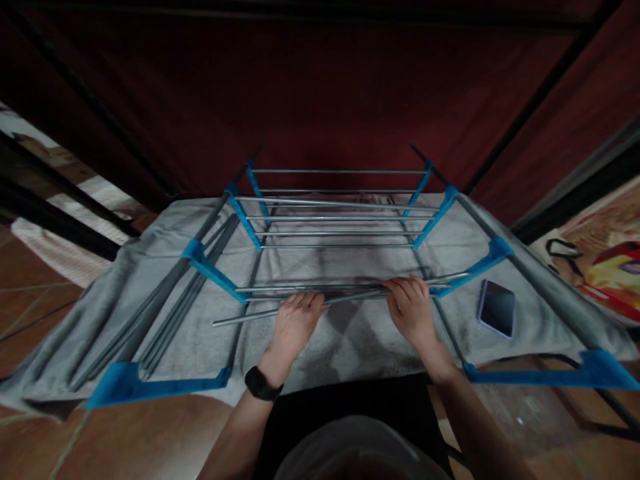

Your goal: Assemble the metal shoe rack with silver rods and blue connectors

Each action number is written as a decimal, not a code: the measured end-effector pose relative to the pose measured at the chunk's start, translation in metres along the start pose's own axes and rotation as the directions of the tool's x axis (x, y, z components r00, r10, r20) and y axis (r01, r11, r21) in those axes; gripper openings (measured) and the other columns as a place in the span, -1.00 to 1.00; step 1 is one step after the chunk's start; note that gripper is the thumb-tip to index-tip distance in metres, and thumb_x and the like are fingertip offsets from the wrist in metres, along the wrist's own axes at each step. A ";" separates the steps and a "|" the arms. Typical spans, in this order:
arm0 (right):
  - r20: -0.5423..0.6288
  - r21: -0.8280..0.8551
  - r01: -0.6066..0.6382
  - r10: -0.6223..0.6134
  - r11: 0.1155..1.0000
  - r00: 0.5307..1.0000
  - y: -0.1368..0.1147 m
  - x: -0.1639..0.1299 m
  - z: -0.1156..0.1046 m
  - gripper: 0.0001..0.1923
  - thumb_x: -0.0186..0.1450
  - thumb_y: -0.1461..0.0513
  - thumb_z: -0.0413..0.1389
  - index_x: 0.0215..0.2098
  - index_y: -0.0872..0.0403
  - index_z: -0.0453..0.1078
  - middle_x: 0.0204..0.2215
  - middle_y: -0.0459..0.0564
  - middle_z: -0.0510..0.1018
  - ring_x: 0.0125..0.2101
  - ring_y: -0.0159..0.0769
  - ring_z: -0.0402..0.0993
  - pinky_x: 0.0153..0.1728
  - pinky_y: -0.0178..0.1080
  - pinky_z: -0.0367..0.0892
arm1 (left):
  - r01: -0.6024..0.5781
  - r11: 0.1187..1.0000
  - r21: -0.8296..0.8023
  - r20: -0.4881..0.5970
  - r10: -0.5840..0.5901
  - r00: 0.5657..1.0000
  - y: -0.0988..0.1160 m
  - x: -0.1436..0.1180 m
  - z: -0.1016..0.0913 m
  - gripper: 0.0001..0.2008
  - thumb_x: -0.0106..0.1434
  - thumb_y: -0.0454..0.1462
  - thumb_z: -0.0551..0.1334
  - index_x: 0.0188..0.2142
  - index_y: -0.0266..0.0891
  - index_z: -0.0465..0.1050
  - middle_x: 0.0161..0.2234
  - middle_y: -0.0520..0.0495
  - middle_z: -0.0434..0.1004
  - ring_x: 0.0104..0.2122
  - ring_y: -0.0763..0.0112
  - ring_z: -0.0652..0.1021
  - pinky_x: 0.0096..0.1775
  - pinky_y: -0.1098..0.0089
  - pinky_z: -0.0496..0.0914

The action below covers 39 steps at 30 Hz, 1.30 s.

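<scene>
A loose grey metal rod (pixel 253 317) slants across the front of a rack, its left end lower and nearer to me than its right. My left hand (pixel 299 319), with a black watch on the wrist, is closed around the rod left of its middle. My right hand (pixel 411 308) grips it farther right, beside the rack's right side. The rack has thick grey side poles (pixel 170 283) joined by blue plastic brackets (pixel 216 272). Several thin crossbars (pixel 345 218) span its rear levels. Close to my hands, more crossbars (pixel 270 289) run between the middle brackets. My fingers partly hide these bars.
Several loose grey tubes (pixel 187 300) lie along the left on a grey cloth (pixel 320 360). A phone (pixel 497 309) rests on the cloth at the right. Behind the rack rises a dark red panel (pixel 340 93). A colourful bag (pixel 617 273) sits at far right, with tiled floor below.
</scene>
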State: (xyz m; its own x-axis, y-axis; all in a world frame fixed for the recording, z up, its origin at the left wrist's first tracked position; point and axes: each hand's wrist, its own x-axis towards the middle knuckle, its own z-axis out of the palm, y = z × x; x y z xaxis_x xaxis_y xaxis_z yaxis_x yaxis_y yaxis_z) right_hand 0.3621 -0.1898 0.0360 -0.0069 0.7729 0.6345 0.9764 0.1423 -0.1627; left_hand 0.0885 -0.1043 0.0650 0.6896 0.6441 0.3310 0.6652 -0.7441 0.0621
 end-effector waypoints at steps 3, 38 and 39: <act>0.042 0.018 0.102 -0.103 0.995 0.994 -0.015 0.007 0.007 -0.73 0.43 0.29 0.04 0.07 0.03 0.43 -0.12 0.00 0.61 -0.09 -0.19 0.44 0.19 -0.03 0.12 | -0.023 0.999 0.026 0.027 0.022 0.999 0.000 0.004 0.000 -0.83 0.44 -0.26 0.16 -0.05 -0.20 0.49 -0.27 -0.08 0.59 -0.26 0.24 0.55 -0.22 0.24 0.32; 0.095 -0.049 0.206 -0.201 0.977 0.975 -0.009 0.029 0.021 -0.81 0.44 0.25 0.07 -0.02 0.03 0.46 -0.28 0.00 0.59 -0.29 -0.19 0.37 -0.18 -0.13 0.12 | 0.123 0.992 0.022 -0.225 -0.115 0.968 -0.034 -0.012 0.028 -0.46 0.34 -0.45 0.07 0.28 -0.13 0.32 0.24 -0.27 0.39 0.33 0.05 0.26 0.31 -0.09 0.08; 0.088 -0.048 0.203 -0.199 0.978 0.976 -0.009 0.029 0.021 -0.81 0.44 0.25 0.07 -0.02 0.03 0.46 -0.28 0.01 0.59 -0.29 -0.19 0.38 -0.18 -0.13 0.12 | 0.177 0.984 -0.006 -0.288 -0.171 0.942 -0.035 -0.017 0.029 -0.47 0.34 -0.44 0.09 0.27 -0.12 0.33 0.25 -0.28 0.37 0.34 0.04 0.25 0.31 -0.11 0.07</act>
State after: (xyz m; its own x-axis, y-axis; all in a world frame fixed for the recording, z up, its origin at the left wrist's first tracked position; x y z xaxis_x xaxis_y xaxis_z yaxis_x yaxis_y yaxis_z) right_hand 0.3484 -0.1555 0.0399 -0.2197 0.7808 0.5850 0.9638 0.2667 0.0060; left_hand 0.0619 -0.0839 0.0302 0.4536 0.6829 0.5726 0.7750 -0.6195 0.1248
